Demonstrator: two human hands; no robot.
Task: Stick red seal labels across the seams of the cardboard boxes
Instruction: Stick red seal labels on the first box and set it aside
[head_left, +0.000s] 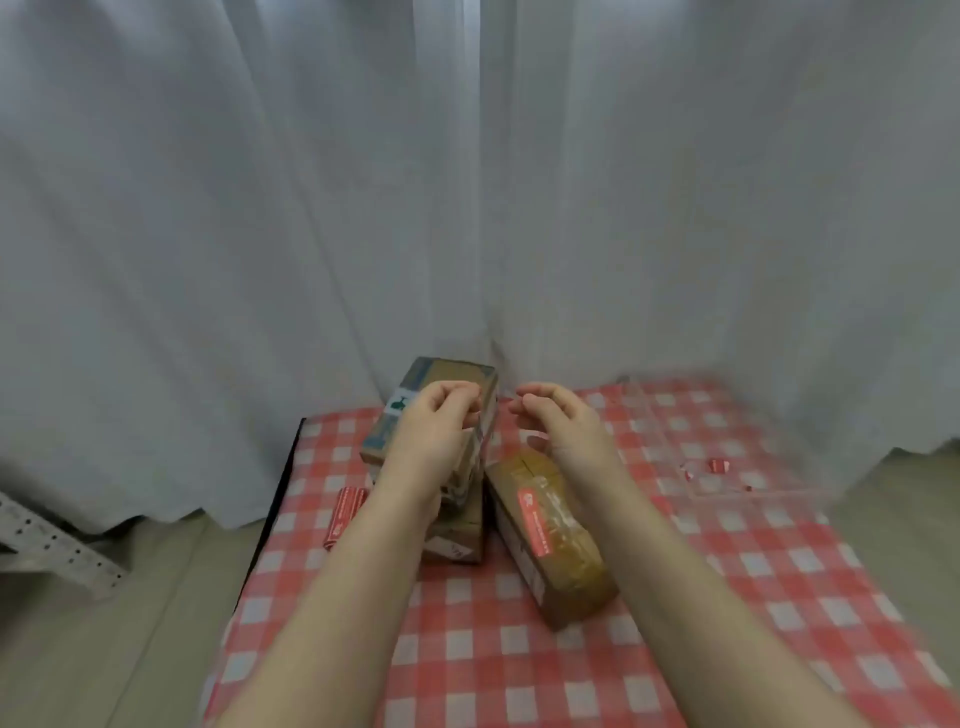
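A cardboard box (448, 375) with blue print stands tilted on top of a second box (460, 538) at the back of the checked table. To their right lies a brown box (558, 566) with a red seal label (537, 525) stuck on its top. My left hand (434, 428) hovers in front of the upper box with its fingers curled toward the thumb; the blur hides whether it pinches anything. My right hand (558, 423) hangs just right of that box, fingers loosely curled, holding nothing. A strip of red labels (344, 515) lies left of the boxes.
The red-and-white checked tablecloth (519, 670) covers the table. A clear plastic tray (753, 493) with a few red label scraps (718, 465) sits at the back right. White curtains hang close behind. A perforated metal rack (52, 551) stands on the floor at left.
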